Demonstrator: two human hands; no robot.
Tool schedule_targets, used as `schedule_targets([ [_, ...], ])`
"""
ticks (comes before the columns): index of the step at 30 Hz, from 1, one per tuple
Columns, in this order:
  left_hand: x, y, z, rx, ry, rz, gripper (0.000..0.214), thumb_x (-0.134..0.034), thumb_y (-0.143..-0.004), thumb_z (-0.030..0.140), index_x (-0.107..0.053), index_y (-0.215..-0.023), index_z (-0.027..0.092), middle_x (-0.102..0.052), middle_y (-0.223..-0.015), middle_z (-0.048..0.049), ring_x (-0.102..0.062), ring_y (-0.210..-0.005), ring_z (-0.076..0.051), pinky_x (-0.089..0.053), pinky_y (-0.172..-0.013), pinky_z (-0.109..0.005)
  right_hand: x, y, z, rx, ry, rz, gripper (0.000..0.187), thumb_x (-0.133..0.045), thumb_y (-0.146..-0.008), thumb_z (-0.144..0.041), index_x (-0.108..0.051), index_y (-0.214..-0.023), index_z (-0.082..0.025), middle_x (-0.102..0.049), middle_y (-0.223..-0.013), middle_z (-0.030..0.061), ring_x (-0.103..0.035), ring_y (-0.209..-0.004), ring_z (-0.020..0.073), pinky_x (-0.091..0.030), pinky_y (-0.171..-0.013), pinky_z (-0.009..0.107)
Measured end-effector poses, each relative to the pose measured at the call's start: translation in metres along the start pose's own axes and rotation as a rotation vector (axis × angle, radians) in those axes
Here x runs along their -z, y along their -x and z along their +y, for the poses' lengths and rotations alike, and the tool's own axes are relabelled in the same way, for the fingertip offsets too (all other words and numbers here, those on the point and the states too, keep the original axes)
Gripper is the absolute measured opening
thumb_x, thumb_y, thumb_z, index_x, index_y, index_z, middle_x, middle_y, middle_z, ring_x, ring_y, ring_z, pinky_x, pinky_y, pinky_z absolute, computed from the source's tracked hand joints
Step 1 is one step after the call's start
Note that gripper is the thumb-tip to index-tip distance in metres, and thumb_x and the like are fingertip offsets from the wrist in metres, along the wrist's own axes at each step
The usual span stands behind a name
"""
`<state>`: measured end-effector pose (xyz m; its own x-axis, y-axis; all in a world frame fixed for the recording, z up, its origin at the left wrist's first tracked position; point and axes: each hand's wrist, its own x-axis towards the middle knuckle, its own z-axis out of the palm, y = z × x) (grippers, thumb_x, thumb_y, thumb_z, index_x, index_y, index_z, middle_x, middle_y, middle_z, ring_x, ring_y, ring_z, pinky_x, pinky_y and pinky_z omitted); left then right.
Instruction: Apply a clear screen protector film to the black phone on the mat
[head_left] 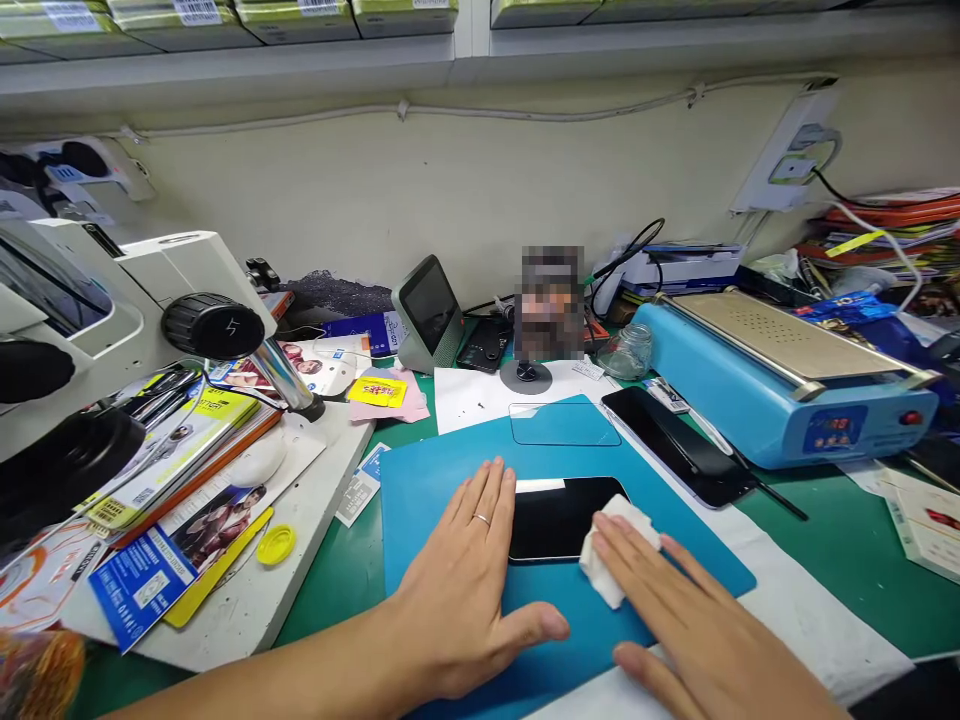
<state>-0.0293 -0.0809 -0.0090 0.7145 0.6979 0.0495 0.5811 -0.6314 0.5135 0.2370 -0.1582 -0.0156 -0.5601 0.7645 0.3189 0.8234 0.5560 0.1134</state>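
Note:
A smartphone (551,520) with a dark screen lies face up on a blue mat (431,490). Along its left end rests my left hand (472,575), fingers stretched out flat and a ring on one of them. My right hand (667,600) presses a folded white wipe (619,580) against the phone's right end, fingers extended over it. Behind the phone, a clear screen protector (566,424) with a black border lies on the mat. Another dark phone (671,440) lies just right of the mat.
A blue heating machine (757,390) with a metal top stands at right. At left, a microscope stand (217,325) rises from a white base strewn with booklets and a yellow cap (277,545). A small display (431,315) and a glass jar (630,350) are near the wall.

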Motion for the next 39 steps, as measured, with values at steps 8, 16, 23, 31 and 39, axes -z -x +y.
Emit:
schedule_targets([
  [8, 0.002, -0.001, 0.003, -0.002, 0.003, -0.003, 0.105, -0.021, -0.093, 0.084, 0.002, -0.162, 0.01, 0.002, -0.167, -0.0181, 0.002, -0.154, -0.035, -0.015, -0.124, -0.058, 0.002, -0.032, 0.019, -0.351, -0.24, -0.278, 0.073, -0.044, -0.098, -0.059, -0.032, -0.157, -0.018, -0.029, -0.163, 0.0095, -0.028, -0.149, 0.0345, -0.038, -0.116, 0.054],
  [16, -0.002, 0.001, -0.004, -0.101, 0.09, 0.084, 0.096, -0.018, -0.097, 0.079, 0.014, -0.161, 0.015, -0.003, -0.168, -0.0191, -0.011, -0.154, -0.034, -0.024, -0.123, -0.057, -0.008, -0.082, -0.03, -0.11, -0.327, -0.163, 0.069, -0.049, -0.098, -0.033, -0.024, -0.16, -0.014, -0.031, -0.162, 0.0143, -0.033, -0.148, 0.0297, -0.038, -0.118, 0.05],
  [23, -0.002, 0.004, -0.004, -0.122, 0.093, 0.089, 0.09, -0.022, -0.101, 0.073, 0.019, -0.16, 0.019, -0.001, -0.169, -0.0152, -0.012, -0.155, -0.032, -0.025, -0.124, -0.053, -0.016, -0.058, -0.046, 0.002, -0.14, 0.014, 0.069, -0.047, -0.096, -0.016, -0.022, -0.159, -0.01, -0.044, -0.154, 0.0149, -0.048, -0.139, 0.0293, -0.053, -0.106, 0.045],
  [31, -0.001, 0.003, 0.0, -0.094, 0.031, 0.036, 0.093, -0.028, -0.101, 0.072, 0.017, -0.16, 0.017, 0.003, -0.168, -0.0166, -0.007, -0.154, -0.036, -0.022, -0.124, -0.056, -0.006, 0.004, -0.006, -0.156, -0.066, 0.049, 0.073, -0.051, -0.098, -0.035, -0.02, -0.162, -0.019, -0.041, -0.157, 0.0095, -0.051, -0.137, 0.0318, -0.053, -0.105, 0.046],
  [39, 0.002, 0.0, 0.003, -0.091, 0.019, 0.019, 0.089, -0.037, -0.102, 0.068, 0.005, -0.163, 0.018, -0.003, -0.168, -0.0149, -0.008, -0.154, -0.036, -0.022, -0.124, -0.058, -0.009, -0.045, 0.003, -0.336, -0.231, -0.154, 0.065, -0.043, -0.1, -0.051, -0.042, -0.153, -0.013, -0.037, -0.159, 0.0131, -0.035, -0.147, 0.0341, -0.042, -0.114, 0.055],
])
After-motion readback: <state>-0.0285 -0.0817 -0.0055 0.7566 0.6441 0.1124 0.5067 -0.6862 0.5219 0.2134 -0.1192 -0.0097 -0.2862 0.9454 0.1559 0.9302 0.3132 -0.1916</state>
